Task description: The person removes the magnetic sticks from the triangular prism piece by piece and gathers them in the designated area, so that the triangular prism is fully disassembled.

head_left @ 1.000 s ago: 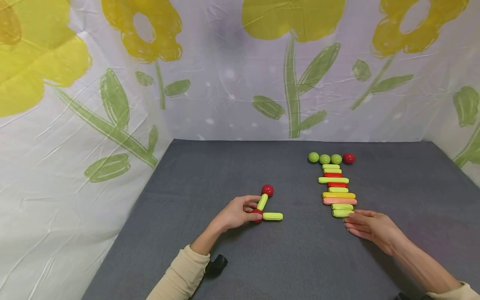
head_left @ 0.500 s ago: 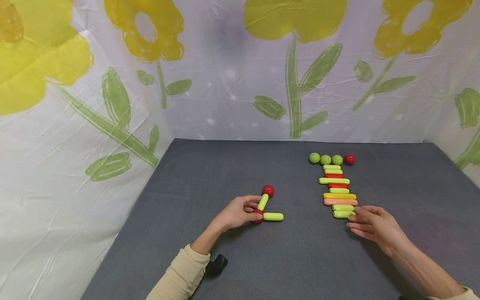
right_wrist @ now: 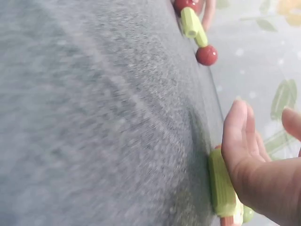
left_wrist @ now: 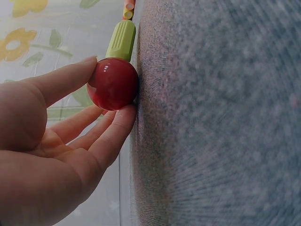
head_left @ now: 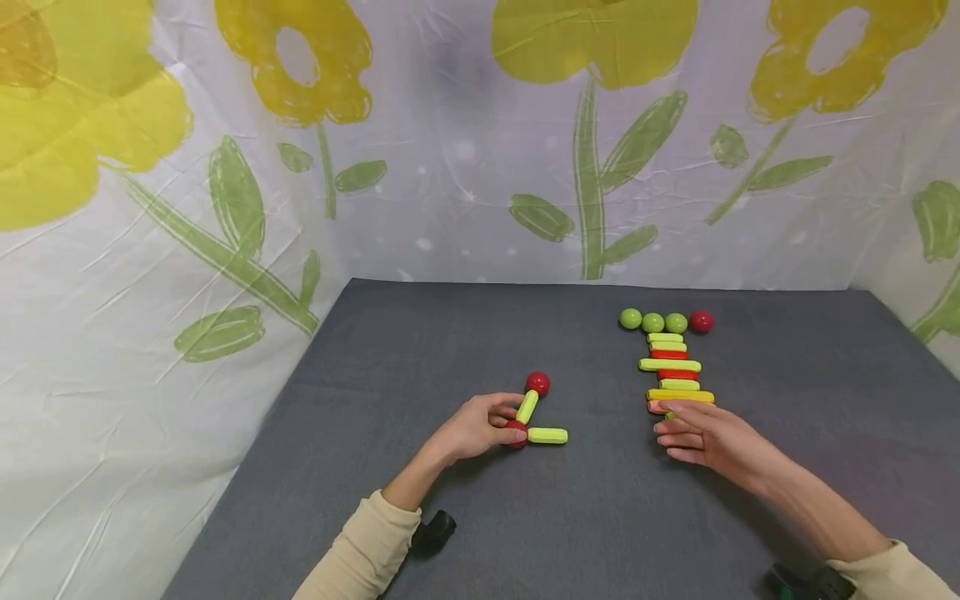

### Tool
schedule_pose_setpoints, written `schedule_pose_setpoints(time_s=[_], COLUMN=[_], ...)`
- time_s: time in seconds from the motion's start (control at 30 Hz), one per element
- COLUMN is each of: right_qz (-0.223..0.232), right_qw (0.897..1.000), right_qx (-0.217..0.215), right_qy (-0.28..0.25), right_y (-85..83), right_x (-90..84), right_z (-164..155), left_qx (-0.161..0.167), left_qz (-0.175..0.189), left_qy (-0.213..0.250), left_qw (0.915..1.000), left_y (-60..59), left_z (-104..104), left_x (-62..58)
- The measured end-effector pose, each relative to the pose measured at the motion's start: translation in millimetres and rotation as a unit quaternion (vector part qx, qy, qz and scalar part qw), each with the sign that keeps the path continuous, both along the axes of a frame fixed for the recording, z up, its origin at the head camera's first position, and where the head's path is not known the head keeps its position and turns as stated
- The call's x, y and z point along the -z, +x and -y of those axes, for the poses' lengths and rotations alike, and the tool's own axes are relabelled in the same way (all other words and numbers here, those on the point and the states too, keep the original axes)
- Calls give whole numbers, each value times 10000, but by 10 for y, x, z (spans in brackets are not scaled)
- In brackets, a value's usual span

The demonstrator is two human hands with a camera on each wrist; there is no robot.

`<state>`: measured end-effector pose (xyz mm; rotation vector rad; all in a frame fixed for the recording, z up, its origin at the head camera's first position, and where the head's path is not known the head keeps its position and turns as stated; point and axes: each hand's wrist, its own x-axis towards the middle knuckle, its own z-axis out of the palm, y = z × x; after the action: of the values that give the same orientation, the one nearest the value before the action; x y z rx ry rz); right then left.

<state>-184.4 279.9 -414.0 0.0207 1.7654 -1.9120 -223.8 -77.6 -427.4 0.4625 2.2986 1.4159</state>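
Head view: at lower centre of the frame, the left hand pinches a red ball on the grey mat, two green sticks joined to it. Right of it, the right hand lies with straight fingers over the near end of a row of coloured sticks.

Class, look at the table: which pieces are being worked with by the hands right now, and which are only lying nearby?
In use: red ball pinched by left hand; its two green sticks; near green stick under right hand.
Lying about: four balls; upper sticks.
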Motion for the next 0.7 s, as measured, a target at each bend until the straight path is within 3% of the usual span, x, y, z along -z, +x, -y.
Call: schedule_pose_setpoints(time_s=[0.7], right_qz=[-724], right_qw=[9872], right_qx=[-1401], right_qy=[259], right_y=[-382], right_x=[17], right_z=[566], left_qx=[-22], left_qz=[-6], left_qy=[-56], left_qw=[10000], left_y=[5], left_z=[5], left_x=[-3])
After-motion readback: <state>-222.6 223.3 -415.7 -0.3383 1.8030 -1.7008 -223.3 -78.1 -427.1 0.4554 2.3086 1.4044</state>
